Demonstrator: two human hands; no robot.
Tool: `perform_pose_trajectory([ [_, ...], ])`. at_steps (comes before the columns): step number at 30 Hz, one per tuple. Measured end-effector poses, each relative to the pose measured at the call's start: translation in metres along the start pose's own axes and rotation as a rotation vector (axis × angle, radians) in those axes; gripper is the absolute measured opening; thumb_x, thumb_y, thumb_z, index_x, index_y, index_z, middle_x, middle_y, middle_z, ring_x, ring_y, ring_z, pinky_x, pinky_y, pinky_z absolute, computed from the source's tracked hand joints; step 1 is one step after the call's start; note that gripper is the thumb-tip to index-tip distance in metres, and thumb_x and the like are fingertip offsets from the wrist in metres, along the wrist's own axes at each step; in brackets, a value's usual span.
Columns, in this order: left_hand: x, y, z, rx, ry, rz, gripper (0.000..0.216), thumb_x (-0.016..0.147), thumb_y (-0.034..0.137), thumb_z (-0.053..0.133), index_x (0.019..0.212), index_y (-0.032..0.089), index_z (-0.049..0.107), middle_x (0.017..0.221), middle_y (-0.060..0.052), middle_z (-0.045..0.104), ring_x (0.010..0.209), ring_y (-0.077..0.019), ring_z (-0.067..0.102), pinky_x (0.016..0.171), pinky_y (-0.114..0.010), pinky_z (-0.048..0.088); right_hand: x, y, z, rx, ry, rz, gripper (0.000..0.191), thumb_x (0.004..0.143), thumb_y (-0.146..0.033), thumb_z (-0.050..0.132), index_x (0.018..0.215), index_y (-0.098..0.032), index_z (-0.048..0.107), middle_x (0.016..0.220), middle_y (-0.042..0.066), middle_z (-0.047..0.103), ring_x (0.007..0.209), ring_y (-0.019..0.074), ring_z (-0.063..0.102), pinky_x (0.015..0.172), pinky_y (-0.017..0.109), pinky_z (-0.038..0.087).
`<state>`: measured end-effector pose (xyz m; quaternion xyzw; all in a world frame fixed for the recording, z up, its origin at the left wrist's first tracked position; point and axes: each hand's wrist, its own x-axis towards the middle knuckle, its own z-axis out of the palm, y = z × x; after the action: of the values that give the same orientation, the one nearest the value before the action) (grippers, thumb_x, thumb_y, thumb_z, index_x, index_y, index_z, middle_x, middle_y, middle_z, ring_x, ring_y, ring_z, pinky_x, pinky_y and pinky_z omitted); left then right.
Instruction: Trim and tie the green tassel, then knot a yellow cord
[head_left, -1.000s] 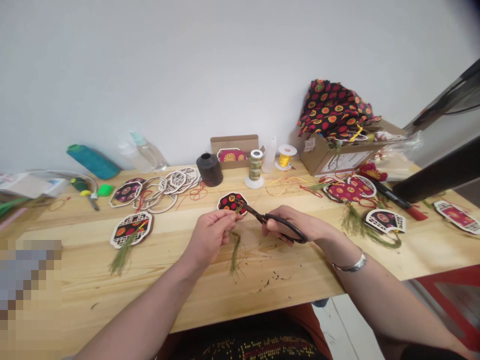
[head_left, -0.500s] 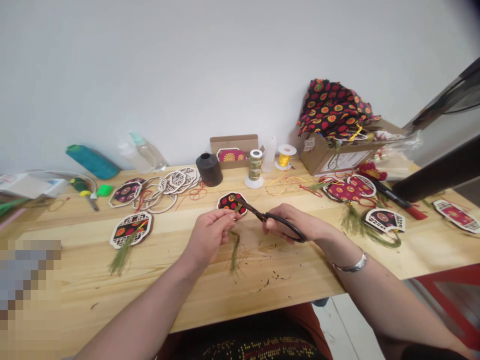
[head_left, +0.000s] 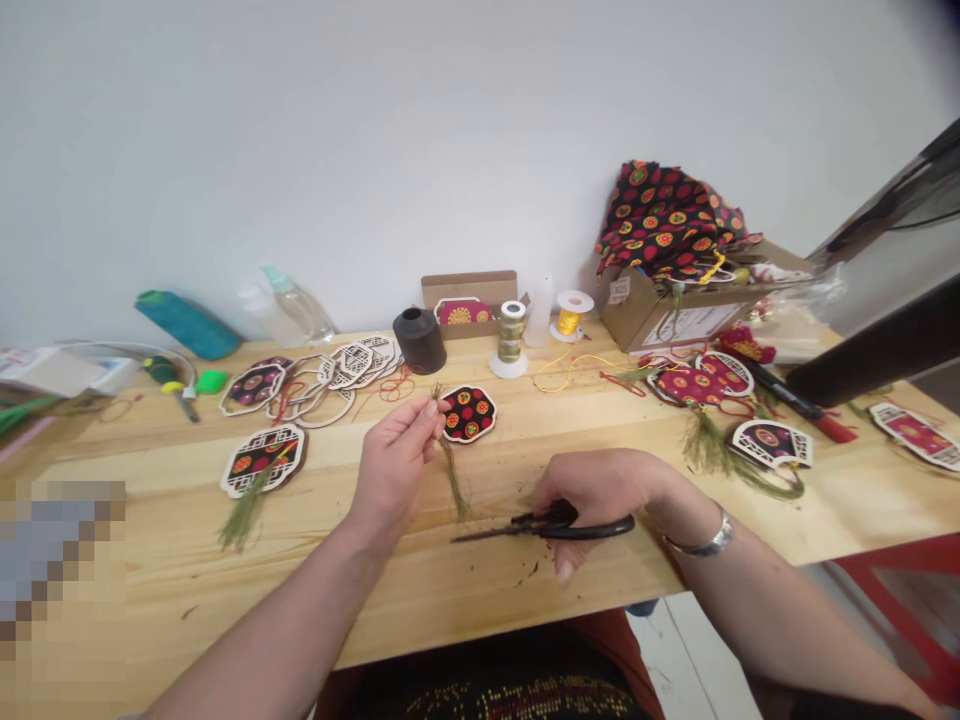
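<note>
Pinched between the thumb and fingers of my left hand [head_left: 401, 455] is an olive-green tassel [head_left: 454, 482]; its strands hang below the hand and a short tuft sticks up above the fingertips. Just right of those fingertips lies a pendant [head_left: 469, 414] of black fabric with red and orange flowers and a pale scalloped rim. Lower on the right, my right hand [head_left: 592, 500] holds black-handled scissors [head_left: 540, 527], low over the table. Their blades point left, below the tassel's ends, and look closed. Dark scraps [head_left: 531, 570] are scattered under the scissors.
Behind stand a black thread cone [head_left: 419, 340], a gold thread spool [head_left: 511, 335] and a yellow cord spool [head_left: 571, 315]. Wooden frames [head_left: 364, 360] and a tasselled pendant [head_left: 264, 460] lie left. A cardboard box [head_left: 660, 320] with patterned cloth, more pendants [head_left: 686, 383] and a black post [head_left: 877, 340] are right.
My right hand has drawn the scissors down and away from my left hand, turning them to point left. My left hand has shifted slightly left with the tassel, uncovering the pendant.
</note>
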<state>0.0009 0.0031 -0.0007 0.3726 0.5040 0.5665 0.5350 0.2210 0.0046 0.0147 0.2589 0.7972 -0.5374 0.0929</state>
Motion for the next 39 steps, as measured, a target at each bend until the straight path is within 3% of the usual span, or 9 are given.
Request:
perform_pose_trajectory([
  [4,0.000,-0.003,-0.002,0.041,-0.014,0.124,0.018,0.072,0.032,0.070,0.074,0.014,0.070,0.062,0.001,0.056,0.060,-0.0087,0.048,0.056,-0.018,0.038,-0.006,-0.001,-0.006,-0.119,0.183,0.018,0.042,0.068,-0.050,0.070,0.058,-0.012,0.055,0.050,-0.007,0.037,0.048,0.0044,0.030,0.044,0.019,0.022],
  [8,-0.003,-0.002,-0.001,0.011,-0.084,0.195,0.013,0.077,0.026,0.065,0.072,0.016,0.070,0.065,-0.001,0.060,0.073,-0.0135,0.056,0.078,-0.026,0.043,-0.008,-0.002,-0.006,0.036,0.114,-0.043,0.042,0.066,-0.051,0.072,0.062,-0.012,0.057,0.053,-0.007,0.044,0.050,0.0045,0.034,0.044,0.019,0.024],
  [14,-0.015,0.001,0.003,-0.030,-0.334,0.082,0.013,0.080,0.023,0.062,0.072,0.015,0.069,0.059,-0.001,0.057,0.082,-0.0194,0.063,0.086,-0.033,0.044,-0.001,0.000,0.002,0.254,0.008,-0.156,0.044,0.063,-0.052,0.074,0.075,-0.011,0.063,0.062,-0.003,0.056,0.054,0.0069,0.043,0.049,0.019,0.034],
  [19,-0.024,-0.001,0.006,-0.082,-0.459,-0.086,0.011,0.081,0.025,0.063,0.077,0.015,0.067,0.053,0.003,0.050,0.054,-0.0143,0.060,0.063,-0.031,0.049,-0.002,-0.001,0.000,0.338,0.107,-0.242,0.050,0.061,-0.057,0.074,0.076,-0.010,0.063,0.062,-0.002,0.053,0.055,0.0070,0.043,0.051,0.020,0.034],
  [24,-0.020,-0.003,0.005,-0.143,-0.445,-0.149,0.014,0.077,0.027,0.067,0.077,0.013,0.067,0.050,0.004,0.045,0.041,-0.0043,0.038,0.041,-0.018,0.030,-0.015,-0.002,-0.007,0.305,0.319,-0.332,0.067,0.062,-0.072,0.061,0.081,-0.008,0.063,0.058,-0.004,0.047,0.050,0.0057,0.035,0.046,0.020,0.029],
  [27,-0.014,-0.001,0.005,-0.195,-0.362,-0.176,0.013,0.075,0.024,0.069,0.075,0.012,0.067,0.051,0.004,0.044,0.044,-0.0028,0.034,0.041,-0.015,0.025,-0.024,-0.002,-0.015,0.034,0.566,-0.154,0.060,0.069,-0.069,0.057,0.079,-0.010,0.062,0.058,-0.002,0.048,0.049,0.0072,0.037,0.046,0.021,0.027],
  [30,-0.008,0.000,0.006,-0.231,-0.277,-0.203,0.013,0.073,0.023,0.070,0.075,0.011,0.067,0.052,0.005,0.044,0.043,-0.0013,0.031,0.040,-0.013,0.022,-0.030,0.003,-0.022,-0.450,0.737,0.270,0.040,0.079,-0.052,0.055,0.070,-0.013,0.061,0.058,0.002,0.054,0.051,0.0106,0.044,0.048,0.023,0.027],
  [34,-0.007,0.001,0.005,-0.259,-0.228,-0.237,0.013,0.072,0.022,0.071,0.074,0.010,0.066,0.051,0.005,0.044,0.041,-0.0005,0.028,0.038,-0.013,0.020,-0.031,0.013,-0.023,-0.766,0.679,0.657,0.030,0.081,-0.038,0.049,0.073,-0.015,0.065,0.069,0.010,0.066,0.060,0.0179,0.057,0.052,0.026,0.031],
  [39,-0.007,0.002,0.004,-0.284,-0.215,-0.250,0.014,0.070,0.020,0.071,0.075,0.009,0.065,0.052,0.005,0.045,0.041,-0.0003,0.028,0.038,-0.012,0.021,-0.035,0.016,-0.018,-0.724,0.614,0.745,0.027,0.082,-0.031,0.046,0.076,-0.015,0.066,0.079,0.012,0.069,0.071,0.0217,0.064,0.057,0.028,0.038],
])
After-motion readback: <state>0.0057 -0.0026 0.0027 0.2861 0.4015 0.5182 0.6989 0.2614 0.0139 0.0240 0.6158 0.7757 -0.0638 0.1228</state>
